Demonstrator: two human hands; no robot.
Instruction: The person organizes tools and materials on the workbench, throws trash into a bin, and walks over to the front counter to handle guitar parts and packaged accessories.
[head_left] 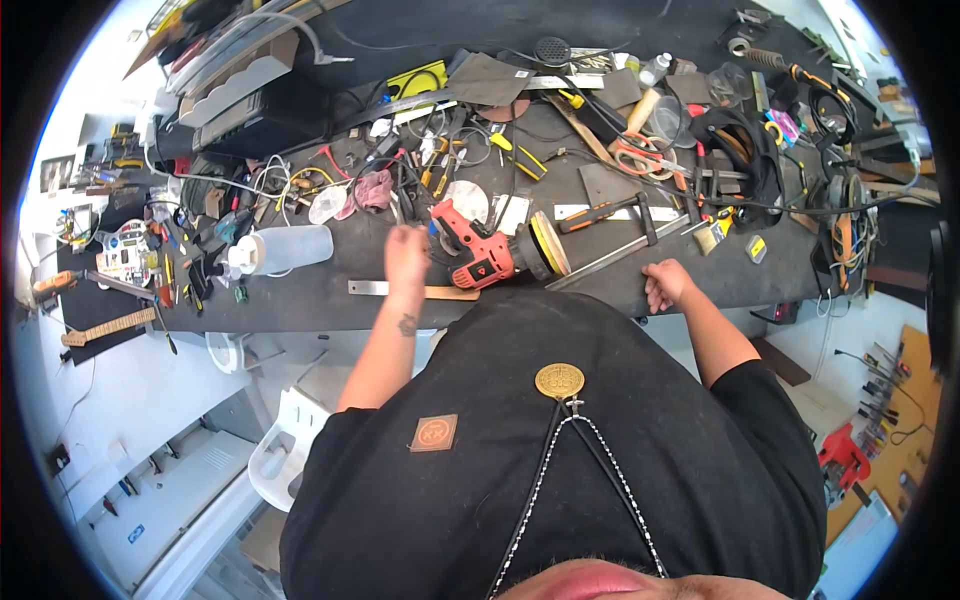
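Observation:
On the dark workbench [345, 312], a red and black power polisher [487, 255] lies on its side, its round yellowish pad facing right. My left hand [407, 262] is just left of the polisher, above the bench; its fingers look curled, but blur hides whether anything is in them. Beneath it lies a metal ruler or blade [368, 288] with a wooden strip [452, 293]. My right hand [665, 286] rests at the bench's front edge, fingers curled in, with nothing visible in them. Behind it a long metal bar [615, 256] lies diagonally near an orange-and-black clamp [600, 213].
A white translucent bottle [290, 249] lies at the left. Cables, pliers and screwdrivers crowd the back. A paintbrush [712, 236] and a small yellow box [756, 249] are at the right. A white chair [290, 445] stands below left.

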